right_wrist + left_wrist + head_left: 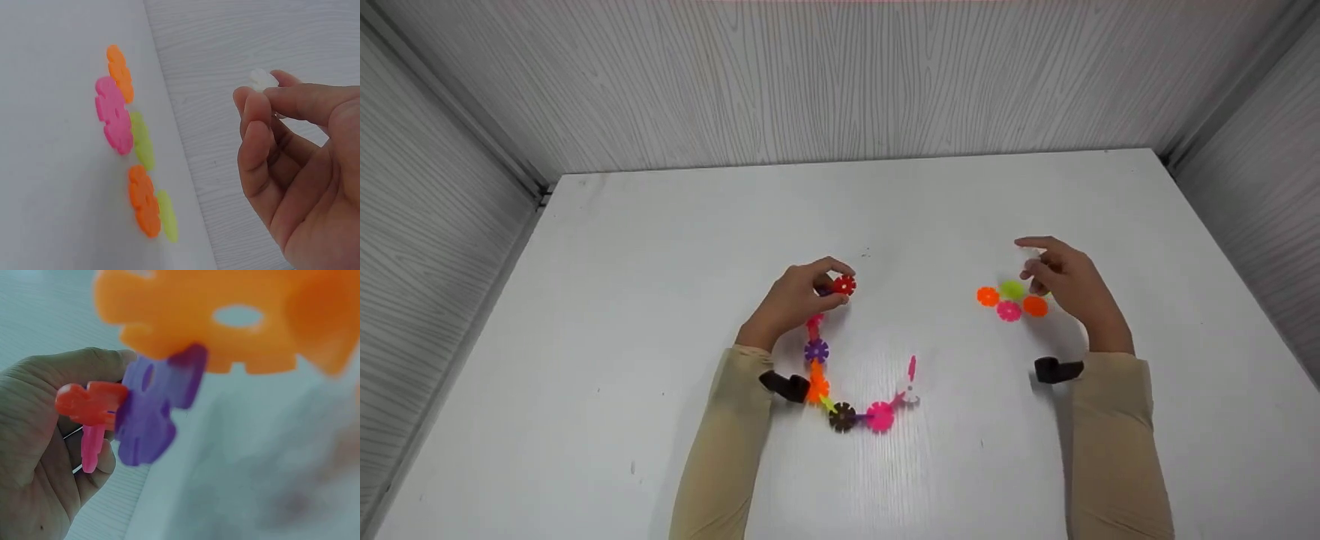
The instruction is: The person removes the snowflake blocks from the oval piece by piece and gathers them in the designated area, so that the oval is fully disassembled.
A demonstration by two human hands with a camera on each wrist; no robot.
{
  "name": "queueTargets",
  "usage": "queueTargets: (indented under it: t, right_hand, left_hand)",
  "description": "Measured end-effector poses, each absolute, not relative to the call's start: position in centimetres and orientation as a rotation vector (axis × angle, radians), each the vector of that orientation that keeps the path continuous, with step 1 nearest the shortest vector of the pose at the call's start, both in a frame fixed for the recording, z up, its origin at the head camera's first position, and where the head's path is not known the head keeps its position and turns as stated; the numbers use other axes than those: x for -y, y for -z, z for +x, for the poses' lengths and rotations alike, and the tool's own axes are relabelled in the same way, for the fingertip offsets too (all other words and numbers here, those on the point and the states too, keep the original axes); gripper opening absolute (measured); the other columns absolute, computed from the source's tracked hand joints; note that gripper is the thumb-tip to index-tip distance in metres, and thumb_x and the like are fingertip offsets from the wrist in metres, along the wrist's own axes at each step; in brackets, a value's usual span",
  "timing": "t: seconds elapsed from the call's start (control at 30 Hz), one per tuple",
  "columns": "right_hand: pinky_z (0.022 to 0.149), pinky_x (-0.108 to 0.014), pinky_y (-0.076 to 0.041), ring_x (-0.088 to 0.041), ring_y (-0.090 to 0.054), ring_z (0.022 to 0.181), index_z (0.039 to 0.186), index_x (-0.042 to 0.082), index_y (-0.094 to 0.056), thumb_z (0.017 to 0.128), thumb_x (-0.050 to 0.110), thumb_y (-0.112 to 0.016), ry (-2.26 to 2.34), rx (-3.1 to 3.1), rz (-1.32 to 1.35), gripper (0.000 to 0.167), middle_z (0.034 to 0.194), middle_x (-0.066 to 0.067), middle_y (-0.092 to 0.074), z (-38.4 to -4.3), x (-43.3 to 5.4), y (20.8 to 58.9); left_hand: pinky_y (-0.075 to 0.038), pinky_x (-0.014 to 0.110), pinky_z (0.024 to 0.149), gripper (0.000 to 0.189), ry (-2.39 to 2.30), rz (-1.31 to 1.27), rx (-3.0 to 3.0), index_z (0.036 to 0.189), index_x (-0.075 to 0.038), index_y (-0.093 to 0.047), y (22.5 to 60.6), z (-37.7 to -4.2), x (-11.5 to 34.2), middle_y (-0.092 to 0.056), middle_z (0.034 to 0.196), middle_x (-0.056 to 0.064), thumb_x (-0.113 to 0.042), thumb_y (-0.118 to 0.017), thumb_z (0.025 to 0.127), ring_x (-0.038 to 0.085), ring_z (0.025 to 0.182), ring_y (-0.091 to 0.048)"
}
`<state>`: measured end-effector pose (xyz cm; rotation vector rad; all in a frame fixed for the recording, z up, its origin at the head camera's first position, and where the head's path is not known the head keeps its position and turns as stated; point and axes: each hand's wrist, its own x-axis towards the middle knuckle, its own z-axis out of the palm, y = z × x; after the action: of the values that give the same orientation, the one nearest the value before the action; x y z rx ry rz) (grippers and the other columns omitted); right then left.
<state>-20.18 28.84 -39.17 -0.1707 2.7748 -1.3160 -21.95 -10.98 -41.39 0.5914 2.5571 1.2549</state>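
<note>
A curved chain of slotted snowflake discs lies in the middle of the table. My left hand (793, 301) pinches its upper end, with a red disc (844, 285) showing between thumb and fingers. Below the hand, the chain runs through a purple disc (816, 351), an orange disc (818, 388), a dark brown disc (842, 417) and a pink disc (880, 416). Its other end has a white disc (911, 395) and an upright pink disc (913, 367). My right hand (1071, 285) holds a small white disc (262, 79) between thumb and fingers, above the loose discs.
Beneath the right hand lie several loose discs: two orange, one of them at the left (988, 296), a pink one (1009, 310) and two yellow-green, one partly hidden (167, 216). Grey wood-grain panels (840, 82) stand around the white table (660, 262). Each wrist wears a black camera.
</note>
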Motion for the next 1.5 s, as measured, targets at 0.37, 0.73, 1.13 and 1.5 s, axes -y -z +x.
queueTargets:
  t: [0.37, 0.73, 1.13, 1.5]
  right_hand:
    - [0.069, -0.017, -0.049, -0.023, -0.061, 0.077, 0.142, 0.009, -0.041, 0.101, 0.02, -0.048, 1.256, -2.773, -0.015, 0.043, 0.096, -0.014, -0.065, -19.8, -30.7, 39.3]
    - [0.07, -0.016, -0.049, -0.019, -0.061, 0.078, 0.142, 0.008, -0.041, 0.102, 0.021, -0.046, 1.235, -2.762, 0.019, 0.042, 0.103, -0.016, -0.063, -19.8, -31.1, 39.3]
    - [0.071, -0.016, -0.05, -0.019, -0.061, 0.08, 0.144, 0.01, -0.039, 0.102, 0.025, -0.046, 1.243, -2.741, 0.051, 0.045, 0.107, -0.015, -0.061, -19.7, -31.9, 39.5]
    - [0.068, -0.019, -0.048, -0.02, -0.061, 0.08, 0.143, 0.012, -0.04, 0.102, 0.031, -0.045, 1.263, -2.738, 0.079, 0.045, 0.106, -0.016, -0.063, -19.1, -32.2, 39.5]
  left_hand:
    - [-0.053, 0.033, 0.08, 0.033, -1.261, 0.629, -2.549, 0.123, -0.018, -0.061, 41.2, -21.9, 10.8, -0.07, 0.105, 0.008, -0.019, -0.067, 0.091, 0.021, 0.092, -0.063]
    - [-0.051, 0.038, 0.091, 0.029, -1.278, 0.626, -2.564, 0.119, -0.021, -0.061, 41.4, -21.9, 10.8, -0.071, 0.105, 0.008, -0.017, -0.067, 0.091, 0.02, 0.101, -0.064]
    - [-0.053, 0.035, 0.089, 0.029, -1.354, 0.634, -2.525, 0.12, -0.019, -0.061, 41.0, -21.9, 10.5, -0.07, 0.104, 0.007, -0.017, -0.067, 0.091, 0.019, 0.098, -0.064]
    - [-0.052, 0.027, 0.076, 0.029, -1.438, 0.672, -2.48, 0.119, -0.015, -0.062, 40.7, -21.9, 10.2, -0.07, 0.102, 0.009, -0.015, -0.066, 0.091, 0.019, 0.087, -0.061]
